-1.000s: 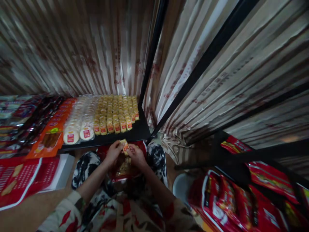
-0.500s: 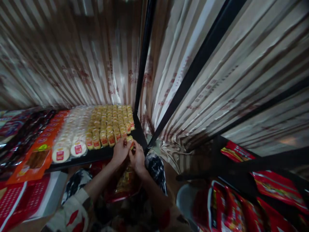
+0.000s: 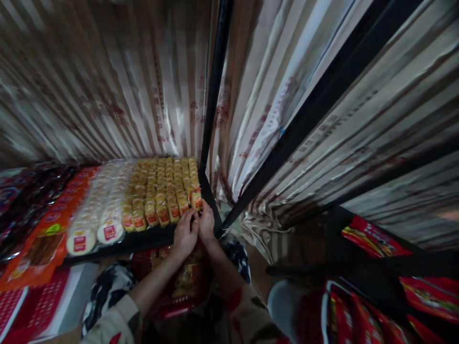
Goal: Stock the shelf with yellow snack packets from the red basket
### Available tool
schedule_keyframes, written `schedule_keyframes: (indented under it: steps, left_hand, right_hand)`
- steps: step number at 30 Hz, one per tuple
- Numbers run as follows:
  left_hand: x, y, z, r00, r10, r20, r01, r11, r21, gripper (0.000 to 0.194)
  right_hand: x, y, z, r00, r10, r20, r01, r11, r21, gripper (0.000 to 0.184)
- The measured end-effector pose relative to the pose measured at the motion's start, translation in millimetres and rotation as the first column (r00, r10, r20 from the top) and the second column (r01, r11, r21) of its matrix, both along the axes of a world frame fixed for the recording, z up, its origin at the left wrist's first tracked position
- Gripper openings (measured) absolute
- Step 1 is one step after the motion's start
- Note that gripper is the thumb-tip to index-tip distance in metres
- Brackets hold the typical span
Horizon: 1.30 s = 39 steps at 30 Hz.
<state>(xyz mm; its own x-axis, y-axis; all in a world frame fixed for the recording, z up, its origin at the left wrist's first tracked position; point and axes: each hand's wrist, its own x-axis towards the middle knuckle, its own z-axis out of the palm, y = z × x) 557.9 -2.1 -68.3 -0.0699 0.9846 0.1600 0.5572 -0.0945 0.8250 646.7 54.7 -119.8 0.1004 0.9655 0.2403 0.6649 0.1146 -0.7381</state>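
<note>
A small yellow wrapped snack cake (image 3: 196, 200) with a red label stands at the front of the rightmost row on the black shelf (image 3: 150, 237). My right hand (image 3: 206, 222) is closed at its right side, the fingertips on the wrapper. From the left and below, my left hand (image 3: 185, 233) has its bent fingers at the cake's lower edge; its fingertips are partly hidden. Just to the left run several rows of the same yellow cakes (image 3: 163, 215). Below my forearms, more yellow wrapped packs (image 3: 186, 279) lie in a red basket (image 3: 175, 308).
Round white packaged pieces (image 3: 81, 242), orange packs (image 3: 43, 253) and dark packs (image 3: 32, 200) fill the shelf leftward. Black posts (image 3: 215, 86) rise before a striped curtain (image 3: 143, 95). Red bags (image 3: 376, 236) lie on the right. A red perforated crate (image 3: 46, 301) sits lower left.
Both hands have moved slightly down with the cake, from in front of the rows to the front end of the rightmost row. The view has shifted a little.
</note>
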Motion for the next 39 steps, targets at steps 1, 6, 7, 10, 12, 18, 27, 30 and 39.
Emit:
schedule_keyframes:
  steps: [1,6,7,10,12,18,27,30,39]
  left_hand:
    - [-0.6,0.9,-3.0,1.0,0.007,0.003,-0.007,1.0,0.013,0.034]
    - [-3.7,3.3,-12.0,0.999,0.027,0.017,-0.027,0.999,0.024,0.033]
    - [-4.3,3.2,-12.6,1.0,0.021,0.019,-0.021,1.0,0.02,0.033]
    - [-5.6,2.5,-14.5,1.0,0.009,0.024,-0.009,1.0,0.007,0.033]
    - [-5.9,2.2,-16.9,0.999,0.009,0.03,-0.01,1.0,0.003,0.033]
    - [-6.1,3.8,-28.8,0.999,-0.002,0.051,0.004,1.0,-0.031,0.037]
    - [-4.4,7.1,-40.3,0.997,0.005,0.077,-0.005,1.0,-0.001,0.036]
    - [-3.0,4.1,-39.7,0.997,0.014,0.074,-0.017,0.999,0.037,0.035]
    - [-6.8,-33.6,-40.2,0.998,0.01,0.057,-0.013,0.999,0.053,0.03]
  right_hand:
    - [-1.5,1.9,-1.0,1.0,-0.005,-0.006,0.005,1.0,-0.012,0.054]
    - [-4.2,7.1,-4.9,0.997,0.041,-0.058,-0.042,0.999,-0.017,0.045]
    - [-3.7,7.3,-4.9,0.996,0.05,-0.067,-0.051,0.999,-0.009,0.043]
    - [-2.5,6.7,-3.5,0.997,0.043,-0.064,-0.041,0.999,0.032,0.041]
    - [-3.0,6.2,-3.0,0.999,0.009,-0.054,-0.006,0.998,0.058,0.041]
    - [-7.8,10.1,-9.2,0.996,0.0,-0.088,0.001,1.0,0.008,0.039]
    - [-3.7,13.7,-11.5,0.991,0.049,-0.128,-0.047,0.999,0.016,0.036]
    - [-3.8,12.7,-12.2,0.985,0.036,-0.168,-0.025,0.997,0.07,0.036]
    - [-4.6,-19.9,-1.4,0.975,0.043,-0.216,-0.013,0.99,0.141,0.039]
